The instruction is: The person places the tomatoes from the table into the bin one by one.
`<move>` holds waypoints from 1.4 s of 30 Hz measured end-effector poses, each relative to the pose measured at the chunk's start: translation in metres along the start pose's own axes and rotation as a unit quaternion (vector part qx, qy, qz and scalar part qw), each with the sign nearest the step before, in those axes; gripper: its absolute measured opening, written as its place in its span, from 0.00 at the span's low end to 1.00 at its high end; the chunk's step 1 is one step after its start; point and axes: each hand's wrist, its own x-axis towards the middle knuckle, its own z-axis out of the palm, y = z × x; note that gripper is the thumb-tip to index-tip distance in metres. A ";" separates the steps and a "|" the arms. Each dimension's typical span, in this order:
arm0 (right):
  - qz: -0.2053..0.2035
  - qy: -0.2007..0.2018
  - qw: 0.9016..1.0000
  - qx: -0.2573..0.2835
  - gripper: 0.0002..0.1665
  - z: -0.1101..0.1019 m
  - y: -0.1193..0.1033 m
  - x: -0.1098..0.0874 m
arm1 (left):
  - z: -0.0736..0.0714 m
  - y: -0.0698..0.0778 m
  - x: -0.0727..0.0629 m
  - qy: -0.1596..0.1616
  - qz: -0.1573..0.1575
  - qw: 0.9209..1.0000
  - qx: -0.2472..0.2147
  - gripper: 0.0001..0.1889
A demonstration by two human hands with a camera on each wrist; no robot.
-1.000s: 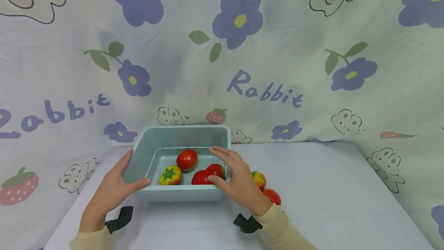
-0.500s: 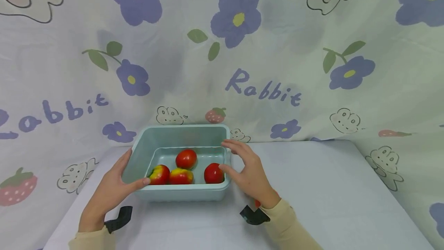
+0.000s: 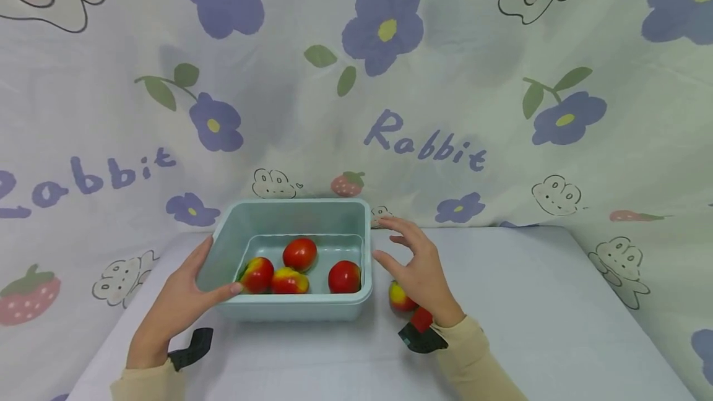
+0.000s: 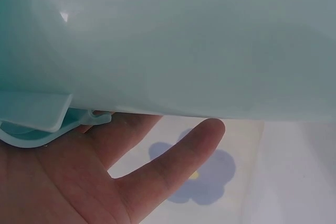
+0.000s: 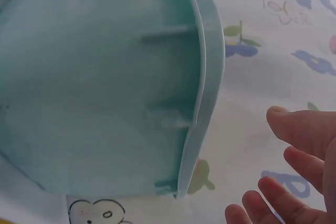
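A pale blue-green plastic basin (image 3: 292, 310) stands on the white table and holds several toy tomatoes. A red one (image 3: 299, 254) lies toward the back, a red-and-yellow one (image 3: 258, 275) near the left, another red-and-yellow one (image 3: 289, 281) beside it, and a red one (image 3: 344, 277) at the right. My left hand (image 3: 184, 296) holds the basin's left side, thumb at the front rim; in the left wrist view its fingers (image 4: 173, 166) touch the outer wall. My right hand (image 3: 420, 268) is apart from the basin, fingers spread and bent, holding nothing.
Under my right hand a red-and-yellow tomato (image 3: 401, 297) sits on the table, with something red (image 3: 421, 319) partly hidden by the wrist. A black wrist mount (image 3: 423, 338) hangs below that wrist. A printed cloth (image 3: 312, 141) stands right behind the basin.
My right hand has moved right, from over the basin to outside it. In the basin, tomatoes have rolled, two red-and-yellow ones now lying at the left. The left hand has stayed put.
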 end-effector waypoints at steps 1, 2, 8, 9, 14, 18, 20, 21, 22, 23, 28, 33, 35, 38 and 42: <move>0.004 0.002 1.000 -0.001 0.32 -0.002 0.002 0.000 | 0.000 0.000 0.000 0.000 0.002 1.000 0.001 0.60; 0.009 0.003 1.000 0.000 0.32 -0.004 0.003 -0.001 | -0.001 0.000 0.000 0.001 0.003 1.000 0.000 0.60; 0.048 0.002 0.999 0.019 0.31 -0.013 0.014 -0.006 | -0.002 0.000 0.001 0.001 0.006 1.000 0.000 0.60; 0.055 0.002 0.998 0.022 0.31 -0.015 0.016 -0.008 | -0.003 0.000 0.001 0.002 0.006 1.000 0.000 0.60; 0.099 -0.001 0.994 0.034 0.31 -0.020 0.025 -0.014 | -0.002 0.000 0.002 0.001 0.006 1.000 -0.003 0.60; 0.142 -0.016 0.989 0.047 0.31 -0.025 0.033 -0.018 | -0.002 -0.001 0.002 0.001 0.008 1.000 -0.004 0.60; 0.160 -0.029 0.986 0.046 0.31 -0.027 0.037 -0.019 | -0.001 -0.001 0.002 0.000 0.009 1.000 -0.005 0.59; 0.166 -0.035 0.984 0.045 0.32 -0.028 0.039 -0.019 | -0.001 -0.001 0.003 0.000 0.009 1.000 -0.006 0.59; 0.174 -0.042 0.983 0.043 0.32 -0.029 0.042 -0.020 | -0.001 -0.001 0.003 0.000 0.009 1.000 -0.006 0.59; 0.178 -0.048 0.982 0.042 0.31 -0.030 0.044 -0.020 | -0.001 -0.001 0.002 -0.001 0.008 1.000 -0.005 0.59; 0.195 -0.079 0.976 0.058 0.32 -0.035 0.055 -0.018 | -0.002 0.001 0.000 -0.001 0.003 1.000 0.000 0.60; 0.212 -0.119 0.968 0.061 0.33 -0.038 0.064 -0.019 | -0.002 0.001 0.000 0.002 0.009 1.000 -0.008 0.59; 0.217 -0.136 0.965 0.058 0.33 -0.039 0.067 -0.020 | -0.001 0.000 0.001 0.001 0.009 1.000 -0.010 0.59; 0.228 -0.154 0.960 0.054 0.34 -0.041 0.069 -0.022 | -0.001 0.000 0.001 0.000 0.007 1.000 -0.010 0.60; 0.253 -0.173 0.951 0.037 0.34 -0.042 0.071 -0.023 | 0.000 -0.001 0.001 -0.001 0.005 1.000 -0.008 0.60</move>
